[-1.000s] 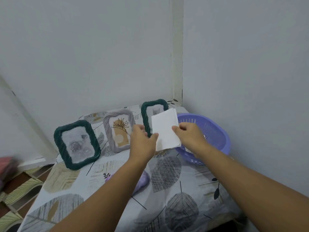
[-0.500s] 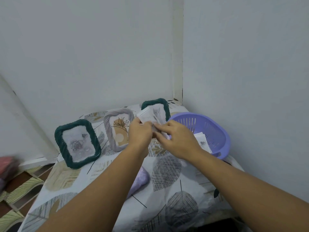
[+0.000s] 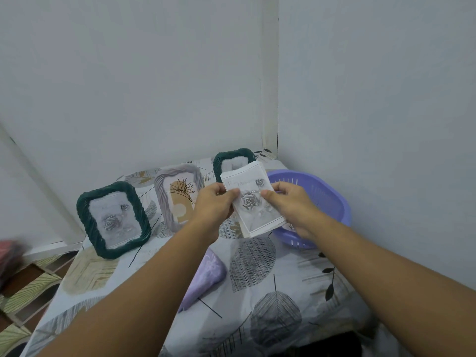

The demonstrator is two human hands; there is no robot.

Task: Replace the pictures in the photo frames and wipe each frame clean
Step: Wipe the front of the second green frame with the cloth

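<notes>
Rose print now face-up between hands

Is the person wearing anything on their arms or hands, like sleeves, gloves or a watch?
No. Both forearms are bare as far as the picture shows, with no sleeves in view. The left hand and the right hand have no gloves, and no watch, bracelet or ring can be seen. The fingernails that show look short and plain.
</notes>
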